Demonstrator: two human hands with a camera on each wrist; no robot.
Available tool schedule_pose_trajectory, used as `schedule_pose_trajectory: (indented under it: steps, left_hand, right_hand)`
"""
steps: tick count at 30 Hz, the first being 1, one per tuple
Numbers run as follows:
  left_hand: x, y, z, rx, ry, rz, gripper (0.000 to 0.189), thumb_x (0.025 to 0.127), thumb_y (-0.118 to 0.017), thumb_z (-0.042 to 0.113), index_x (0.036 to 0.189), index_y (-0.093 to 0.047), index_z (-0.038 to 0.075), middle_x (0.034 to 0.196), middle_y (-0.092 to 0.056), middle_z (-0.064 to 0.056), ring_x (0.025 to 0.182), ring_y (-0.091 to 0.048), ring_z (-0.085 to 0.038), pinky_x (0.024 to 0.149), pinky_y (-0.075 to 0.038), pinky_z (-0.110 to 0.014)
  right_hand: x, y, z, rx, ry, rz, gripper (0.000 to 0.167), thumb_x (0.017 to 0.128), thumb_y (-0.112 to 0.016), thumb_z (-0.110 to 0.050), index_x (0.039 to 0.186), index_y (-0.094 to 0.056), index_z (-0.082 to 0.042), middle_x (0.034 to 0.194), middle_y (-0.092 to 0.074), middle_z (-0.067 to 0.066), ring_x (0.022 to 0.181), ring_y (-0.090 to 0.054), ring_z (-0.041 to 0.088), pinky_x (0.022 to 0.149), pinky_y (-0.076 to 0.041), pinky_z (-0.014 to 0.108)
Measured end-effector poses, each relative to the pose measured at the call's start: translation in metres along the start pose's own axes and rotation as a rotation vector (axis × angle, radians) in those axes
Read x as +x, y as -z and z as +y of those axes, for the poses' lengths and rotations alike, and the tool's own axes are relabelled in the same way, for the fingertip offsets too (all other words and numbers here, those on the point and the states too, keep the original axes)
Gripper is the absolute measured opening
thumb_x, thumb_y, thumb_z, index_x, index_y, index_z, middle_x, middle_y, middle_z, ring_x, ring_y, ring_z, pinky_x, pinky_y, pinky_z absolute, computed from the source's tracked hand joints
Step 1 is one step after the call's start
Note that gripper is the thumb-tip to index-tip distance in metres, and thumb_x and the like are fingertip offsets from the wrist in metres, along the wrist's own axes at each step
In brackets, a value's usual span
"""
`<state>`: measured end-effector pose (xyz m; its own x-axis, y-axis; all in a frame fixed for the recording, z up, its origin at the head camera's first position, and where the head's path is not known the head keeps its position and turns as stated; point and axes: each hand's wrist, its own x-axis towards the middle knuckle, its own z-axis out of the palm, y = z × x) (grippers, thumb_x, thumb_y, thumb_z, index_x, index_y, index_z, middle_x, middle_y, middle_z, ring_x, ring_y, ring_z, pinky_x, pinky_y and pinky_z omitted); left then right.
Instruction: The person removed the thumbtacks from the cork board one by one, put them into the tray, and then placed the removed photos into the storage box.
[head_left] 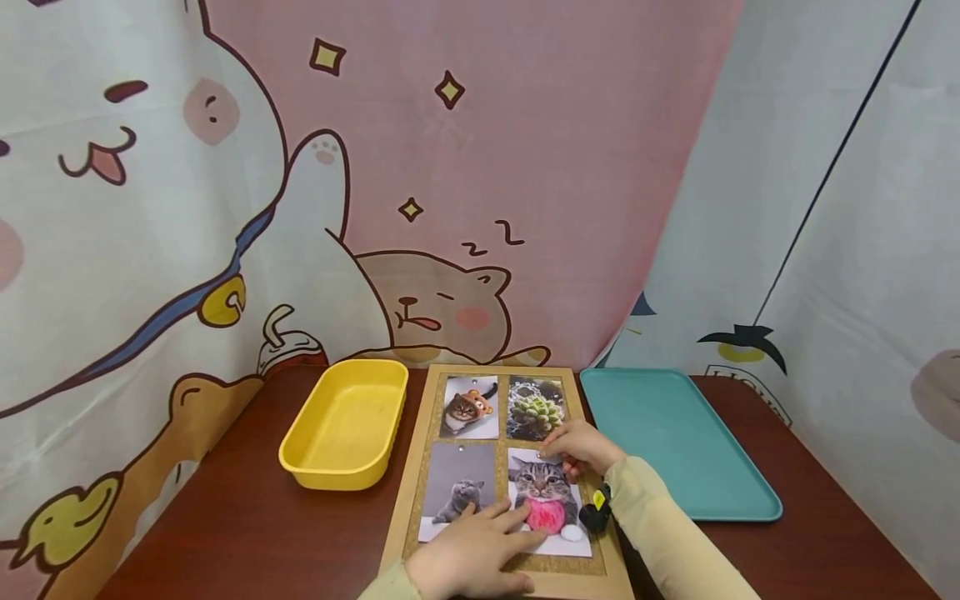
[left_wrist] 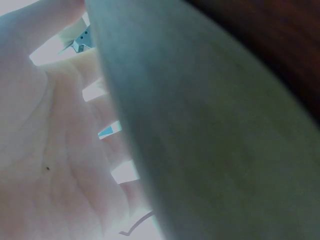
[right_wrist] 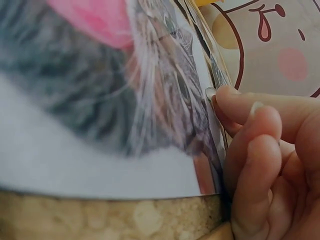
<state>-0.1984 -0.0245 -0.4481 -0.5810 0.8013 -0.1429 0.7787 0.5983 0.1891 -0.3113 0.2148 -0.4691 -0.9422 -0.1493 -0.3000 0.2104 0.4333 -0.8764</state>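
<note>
A cork board with a light wooden frame (head_left: 411, 487) lies on the table, bearing several photos. My left hand (head_left: 472, 552) rests with spread fingers on the lower part of the tabby cat photo (head_left: 543, 477), its fingers reaching the grey cat photo (head_left: 457, 492). At the tabby photo's top edge, my right hand (head_left: 587, 446) pinches a small shiny thumbtack (right_wrist: 210, 93) between thumb and finger. Above are the photo of a cat in a bear hat (head_left: 468, 408) and the succulent photo (head_left: 535, 411). The left wrist view shows the palm (left_wrist: 50, 150) beside a blurred surface.
To the board's left stands a yellow bin (head_left: 341, 425). A teal tray (head_left: 682, 442) lies to its right. Both are on the dark reddish-brown table (head_left: 247, 533). Behind hangs a curtain (head_left: 562, 167) with cartoon animals.
</note>
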Motion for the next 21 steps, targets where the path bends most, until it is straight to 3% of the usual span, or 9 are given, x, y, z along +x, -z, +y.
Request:
schedule_pose_trajectory:
  steps: [21]
  left_hand:
    - [0.0002,0.0015,0.0002,-0.020,0.007,-0.010,0.059,0.092,-0.051,0.060,0.147,-0.039,0.043,0.153,-0.034,0.007,0.139,-0.033,-0.025,0.098,-0.038,-0.062]
  right_hand:
    - [0.0005,0.0018,0.0010,0.000,0.008,-0.028,0.014,0.087,-0.070,-0.011,0.097,-0.074,-0.001,0.052,-0.052,0.000,0.041,-0.042,0.006,0.041,-0.043,0.021]
